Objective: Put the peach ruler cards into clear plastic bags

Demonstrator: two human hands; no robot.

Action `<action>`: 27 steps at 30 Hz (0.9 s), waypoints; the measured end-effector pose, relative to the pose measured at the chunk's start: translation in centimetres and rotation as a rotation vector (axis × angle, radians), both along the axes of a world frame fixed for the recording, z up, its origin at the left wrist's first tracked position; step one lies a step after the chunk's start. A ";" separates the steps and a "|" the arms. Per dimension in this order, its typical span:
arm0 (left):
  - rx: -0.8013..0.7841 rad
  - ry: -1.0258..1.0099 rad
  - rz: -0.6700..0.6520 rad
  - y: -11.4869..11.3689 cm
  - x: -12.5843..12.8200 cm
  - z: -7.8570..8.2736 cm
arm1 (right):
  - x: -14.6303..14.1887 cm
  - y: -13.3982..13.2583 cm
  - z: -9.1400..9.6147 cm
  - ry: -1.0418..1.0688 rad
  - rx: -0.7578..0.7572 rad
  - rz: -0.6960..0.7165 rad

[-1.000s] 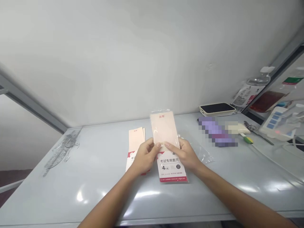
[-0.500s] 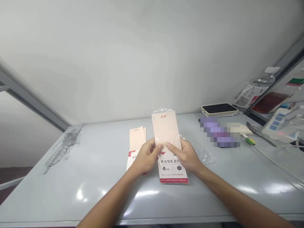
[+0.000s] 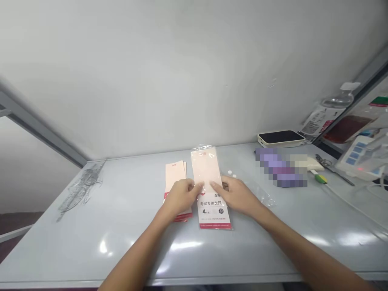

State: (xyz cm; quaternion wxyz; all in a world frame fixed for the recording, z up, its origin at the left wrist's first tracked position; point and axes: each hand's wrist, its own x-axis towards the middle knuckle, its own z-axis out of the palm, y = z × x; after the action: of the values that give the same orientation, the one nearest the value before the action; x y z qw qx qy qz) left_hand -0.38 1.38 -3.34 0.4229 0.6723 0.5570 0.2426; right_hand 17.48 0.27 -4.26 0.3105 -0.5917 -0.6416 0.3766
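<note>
My left hand (image 3: 181,198) and right hand (image 3: 238,196) have eased off their pinch: fingers (image 3: 216,185) slightly open, resting on the plastic-wrapped ruler set (image 3: 214,212) on the desk (image 3: 91,250); my left hand hides much of the other packet (image 3: 174,173).

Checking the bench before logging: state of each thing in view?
Exam ruler set, flat on the table in clear sleeve
Left hand, open, fingertips on exam ruler set
Right hand, open, fingertips on exam ruler set
Stacked ruler packs, flat, partly under the left hand
Loose plastic film, crumpled on the table
Plastic bottle, capped
Purple item, pixelated, cannot tell
</note>
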 end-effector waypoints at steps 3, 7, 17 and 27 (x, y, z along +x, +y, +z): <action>0.077 0.279 0.054 0.2 -0.3 -0.6 | 0.2 0.3 -0.2 -0.388 -0.001 0.020; 0.147 0.450 0.091 0.4 -0.4 -0.8 | 0.3 0.6 -0.4 -0.610 -0.003 0.021; 0.076 0.783 0.206 0.7 -2.3 0.6 | 3.8 1.7 -0.1 -0.963 0.017 -0.153; -0.067 0.828 0.230 1.4 -3.5 0.7 | 4.4 2.0 0.0 -0.917 -0.098 -0.118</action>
State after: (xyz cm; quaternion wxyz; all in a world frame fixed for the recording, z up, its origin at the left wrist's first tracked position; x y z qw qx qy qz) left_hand -3.88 2.81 -2.62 0.1556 0.6326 0.7584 -0.0202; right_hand 21.83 2.29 -4.27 -0.0126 -0.7466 -0.6593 0.0879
